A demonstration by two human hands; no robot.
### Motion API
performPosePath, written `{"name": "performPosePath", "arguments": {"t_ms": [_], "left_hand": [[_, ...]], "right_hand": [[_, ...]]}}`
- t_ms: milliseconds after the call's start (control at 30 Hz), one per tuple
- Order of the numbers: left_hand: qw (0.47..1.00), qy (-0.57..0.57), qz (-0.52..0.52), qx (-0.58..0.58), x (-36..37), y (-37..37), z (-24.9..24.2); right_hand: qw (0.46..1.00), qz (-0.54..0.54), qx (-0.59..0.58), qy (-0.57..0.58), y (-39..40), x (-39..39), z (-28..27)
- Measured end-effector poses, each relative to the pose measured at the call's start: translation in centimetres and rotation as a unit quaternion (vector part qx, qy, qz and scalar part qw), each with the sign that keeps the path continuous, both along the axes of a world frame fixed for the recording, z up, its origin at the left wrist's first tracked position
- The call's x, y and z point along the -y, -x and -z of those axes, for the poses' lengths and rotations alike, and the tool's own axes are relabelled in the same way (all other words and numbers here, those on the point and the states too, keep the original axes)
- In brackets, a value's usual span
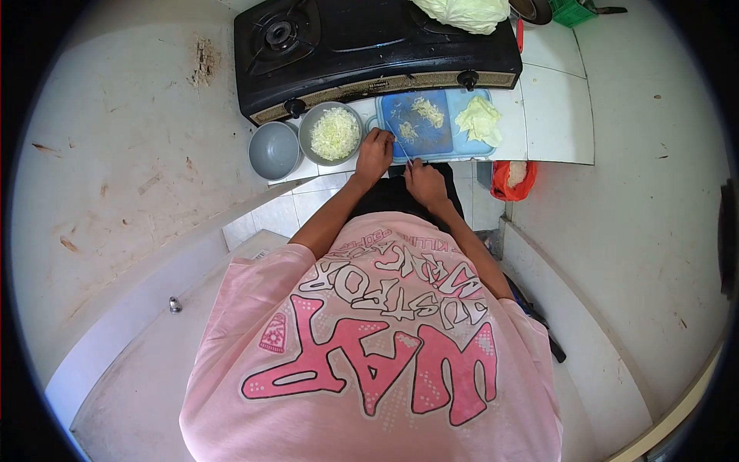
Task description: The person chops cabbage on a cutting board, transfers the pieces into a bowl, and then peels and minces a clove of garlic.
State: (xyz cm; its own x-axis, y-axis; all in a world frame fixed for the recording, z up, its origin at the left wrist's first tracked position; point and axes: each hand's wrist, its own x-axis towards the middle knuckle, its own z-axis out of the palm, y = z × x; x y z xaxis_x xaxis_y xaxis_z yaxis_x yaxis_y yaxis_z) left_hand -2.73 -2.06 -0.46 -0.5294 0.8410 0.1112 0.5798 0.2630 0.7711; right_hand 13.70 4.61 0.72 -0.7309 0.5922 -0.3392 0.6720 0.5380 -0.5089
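A pink shirt [369, 339] with large lettering lies nearest the camera, the arms reaching forward past it to a white tiled counter [556, 115]. The right hand [425, 183] has its fingers closed around the handle of a knife [403, 148], whose thin blade slants forward and left over a blue cutting board [433, 144]. The left hand [375, 155] is at the board's left edge, fingers curled near the blade; whether they grip anything, I cannot tell.

Shredded cabbage [428, 113] lies on the board in two small heaps, with pale cabbage leaves [479, 122] on its lighter right part. Left of the board, a grey bowl [305, 127] holds more shreds, just beside a second bowl [275, 152]. Behind them stands a black stove [358, 58], a cabbage head [464, 11] on its right side.
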Motion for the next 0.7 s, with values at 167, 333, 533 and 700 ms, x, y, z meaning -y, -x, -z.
{"name": "performPosePath", "arguments": {"t_ms": [167,333,533,700], "left_hand": [[1.000,-0.002,0.002,-0.004,0.0,0.1,0.4],[1.000,0.011,-0.004,-0.005,0.0,0.1,0.7],[0.999,0.022,-0.023,0.022,0.0,0.0,0.6],[1.000,0.009,-0.014,0.002,0.0,0.1,0.7]], "right_hand": [[1.000,0.009,-0.011,0.008,0.5,0.2,0.1],[0.999,0.010,-0.008,-0.031,1.8,0.1,1.1],[0.999,-0.003,0.006,-0.033,0.6,-0.2,-0.1],[1.000,-0.008,0.003,-0.015,0.5,-0.4,-0.7]]}}
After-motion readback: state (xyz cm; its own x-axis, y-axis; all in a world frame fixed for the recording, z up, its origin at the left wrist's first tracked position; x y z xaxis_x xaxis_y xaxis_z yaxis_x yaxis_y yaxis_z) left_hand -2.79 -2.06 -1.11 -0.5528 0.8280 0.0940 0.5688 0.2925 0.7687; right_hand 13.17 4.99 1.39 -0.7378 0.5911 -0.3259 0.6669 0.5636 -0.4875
